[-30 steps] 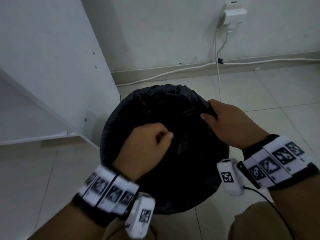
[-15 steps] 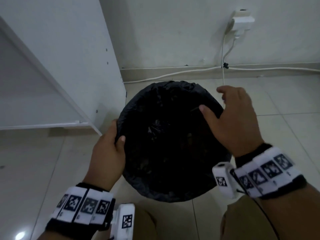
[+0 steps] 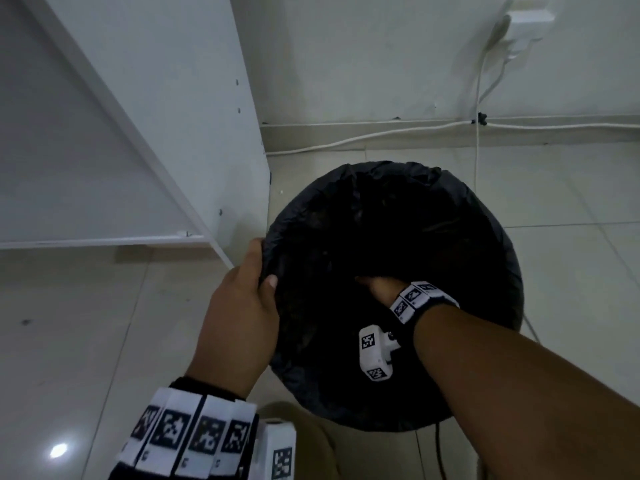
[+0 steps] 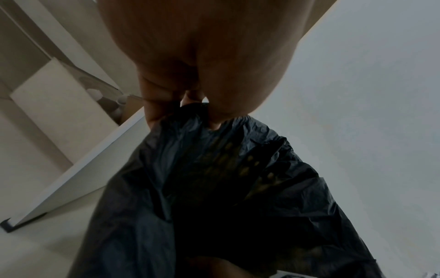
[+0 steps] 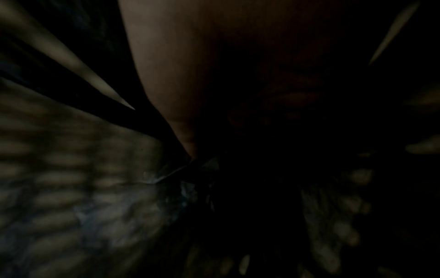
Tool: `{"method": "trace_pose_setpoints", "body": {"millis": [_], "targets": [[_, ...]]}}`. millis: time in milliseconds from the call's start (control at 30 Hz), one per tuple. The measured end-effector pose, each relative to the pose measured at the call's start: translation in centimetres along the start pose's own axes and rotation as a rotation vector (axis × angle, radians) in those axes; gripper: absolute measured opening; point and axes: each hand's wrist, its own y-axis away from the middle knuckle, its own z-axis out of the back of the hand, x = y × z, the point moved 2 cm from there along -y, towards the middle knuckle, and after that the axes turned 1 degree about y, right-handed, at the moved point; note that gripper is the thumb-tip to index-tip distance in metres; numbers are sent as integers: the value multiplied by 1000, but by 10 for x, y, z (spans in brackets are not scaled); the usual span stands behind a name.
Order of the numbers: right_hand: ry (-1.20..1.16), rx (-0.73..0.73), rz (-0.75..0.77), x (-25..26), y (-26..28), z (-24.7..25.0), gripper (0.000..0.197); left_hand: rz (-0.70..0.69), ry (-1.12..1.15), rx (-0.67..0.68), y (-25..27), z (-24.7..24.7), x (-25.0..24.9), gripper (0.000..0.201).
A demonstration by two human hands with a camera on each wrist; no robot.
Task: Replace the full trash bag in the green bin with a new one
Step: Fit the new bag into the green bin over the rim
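Observation:
A black trash bag lines a round bin on the tiled floor and folds over its rim, so the bin's own wall is covered. My left hand grips the bag's edge at the left rim, thumb inside and fingers outside; the left wrist view shows the fingers pinching the black plastic. My right hand reaches deep into the bag, and its fingers are lost in the dark there. The right wrist view is very dark, with only the palm and faint mesh-patterned light through the bag.
A white cabinet panel stands close to the bin's left side. Behind the bin, white cables run along the skirting up to a wall plug. Tiled floor lies to the right and left front. My knee is below the bin.
My right hand left the bag's right rim and plunged down inside the bag. My left hand stayed gripping the left rim. The camera moved closer over the bin.

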Motion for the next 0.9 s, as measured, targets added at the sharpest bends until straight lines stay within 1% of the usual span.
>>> {"method": "trace_pose_setpoints", "body": {"millis": [33, 67, 100, 133, 167, 200, 233, 267, 300, 333, 367, 400, 433, 500, 533, 567, 600, 633, 667, 700, 767, 833, 867, 900], "targets": [[-79, -11, -26, 0, -4, -2, 50, -2, 6, 4, 1, 0, -1, 49], [-218, -33, -65, -3, -14, -5, 50, -6, 11, 5, 1, 0, 0, 49], [-275, -7, -100, -2, -16, -7, 48, -14, 11, 2, 0, 0, 0, 49], [-304, -80, -83, -4, -22, -6, 44, -21, 7, 0, -1, 0, -1, 49], [-263, -178, -40, -4, -21, -3, 38, -23, 4, 0, -2, -1, -2, 49], [-332, -295, 11, 0, -15, 0, 30, -21, 7, 2, -4, -1, -3, 48], [-406, -384, 41, 3, -3, 4, 27, -15, 15, 5, -6, -1, -5, 48], [-397, -482, 71, 2, 6, 9, 30, -11, 24, 7, -7, -1, -6, 47], [-436, -581, 96, 4, 17, 14, 33, -10, 29, 10, -8, -1, -8, 47], [-464, -684, 138, 3, 25, 18, 33, -12, 30, 10, -8, -2, -8, 47], [-507, -756, 160, 3, 29, 22, 33, -14, 29, 8, -8, -3, -9, 48], [-568, -810, 157, 2, 27, 25, 39, -13, 28, 7, -7, -3, -9, 48], [-647, -823, 134, 2, 15, 28, 53, -8, 28, 10, -6, -3, -8, 49], [-768, -675, 52, 6, -5, 27, 84, -4, 30, 23, -3, -3, -6, 50], [-808, -590, 31, 7, -18, 25, 92, -6, 31, 27, -1, -2, -6, 50], [-821, -500, 24, 9, -30, 22, 91, -9, 32, 28, 1, -1, -6, 51], [-793, -425, 42, 10, -39, 19, 80, -14, 33, 27, 3, -2, -6, 52], [-759, -386, 59, 12, -44, 16, 67, -20, 33, 25, 6, -2, -7, 52], [-720, -378, 71, 12, -48, 15, 59, -26, 33, 23, 7, -2, -8, 52], [-679, -365, 76, 13, -51, 12, 55, -30, 34, 22, 8, -2, -8, 53], [-636, -355, 42, 13, -53, 10, 52, -20, 39, 24, 6, -3, -7, 52], [-613, -322, -38, 13, -44, 15, 47, -5, 44, 16, 2, -2, -4, 52], [-556, -317, -52, 12, -44, 18, 45, -1, 42, 12, 0, -1, -4, 52], [-544, -309, -117, 12, -40, 18, 46, 0, 38, 8, -2, -1, -3, 52]]}}
